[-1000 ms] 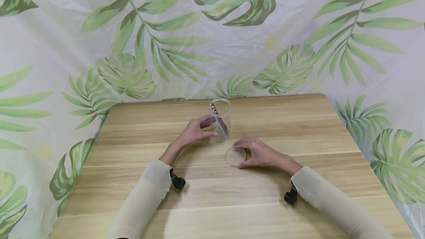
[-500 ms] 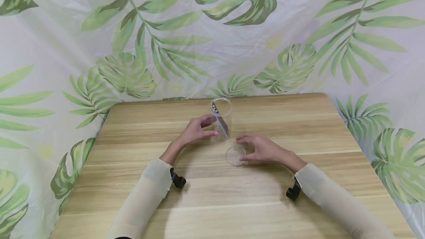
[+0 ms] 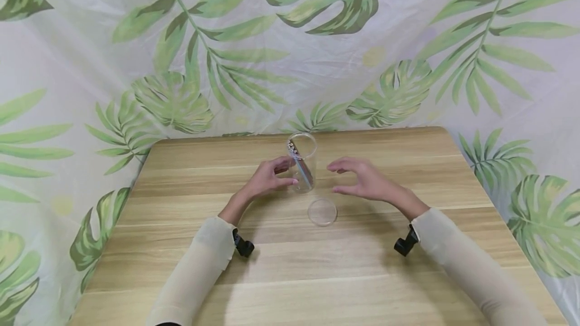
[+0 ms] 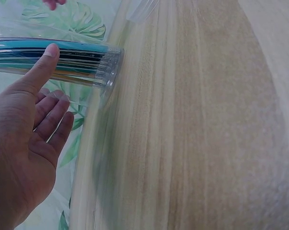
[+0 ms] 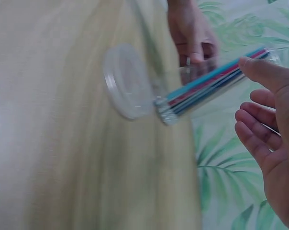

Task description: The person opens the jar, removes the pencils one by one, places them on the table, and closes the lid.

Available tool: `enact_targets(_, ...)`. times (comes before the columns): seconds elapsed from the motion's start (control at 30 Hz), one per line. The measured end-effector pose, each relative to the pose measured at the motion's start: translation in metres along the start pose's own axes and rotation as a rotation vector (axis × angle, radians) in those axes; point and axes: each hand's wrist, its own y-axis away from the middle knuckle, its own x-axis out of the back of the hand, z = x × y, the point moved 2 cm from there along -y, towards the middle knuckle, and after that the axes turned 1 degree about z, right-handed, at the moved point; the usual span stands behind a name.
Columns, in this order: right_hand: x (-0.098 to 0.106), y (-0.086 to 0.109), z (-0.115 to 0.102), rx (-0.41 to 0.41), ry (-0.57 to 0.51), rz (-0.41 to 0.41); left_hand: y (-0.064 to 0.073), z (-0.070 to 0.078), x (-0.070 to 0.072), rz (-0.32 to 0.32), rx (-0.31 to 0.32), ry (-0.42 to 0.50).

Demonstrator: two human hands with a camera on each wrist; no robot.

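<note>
A clear cylindrical jar [image 3: 309, 151] stands upright and uncovered near the back of the table. Inside leans a bundle of thin coloured sticks that look like pencils [image 3: 302, 171], blue, red and dark ones among them in the right wrist view. My left hand [image 3: 266, 177] holds the jar from its left side, thumb in front and fingers behind. The round clear lid [image 3: 322, 212] lies flat just in front of the jar. My right hand [image 3: 369, 180] is raised to the right of the jar, thumb and fingers apart, touching nothing.
The wood-grain table [image 3: 281, 275] reaches back to a leaf-patterned cloth [image 3: 317, 64] hanging right behind it. A small black camera [image 3: 243, 246] is strapped at the left wrist, another [image 3: 405, 242] at the right.
My right hand has let go of the lid, leaving it on the table, and has moved back and slightly right to beside the jar. The left hand and jar have stayed put.
</note>
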Motion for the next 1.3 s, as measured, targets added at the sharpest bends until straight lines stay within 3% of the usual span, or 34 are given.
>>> enact_targets(0.67, 0.04, -0.049, -0.022, 0.037, 0.037, 0.052, -0.001, 0.001, 0.0, -0.005, -0.017, -0.002)
enact_targets(1.1, 0.05, -0.086, -0.027, -0.05, -0.064, -0.005, 0.0, 0.001, -0.001, 0.003, -0.008, 0.001)
enact_targets(1.3, 0.051, -0.101, -0.03, -0.036, -0.08, -0.032, 0.001, 0.002, 0.0, -0.002, 0.001, 0.008)
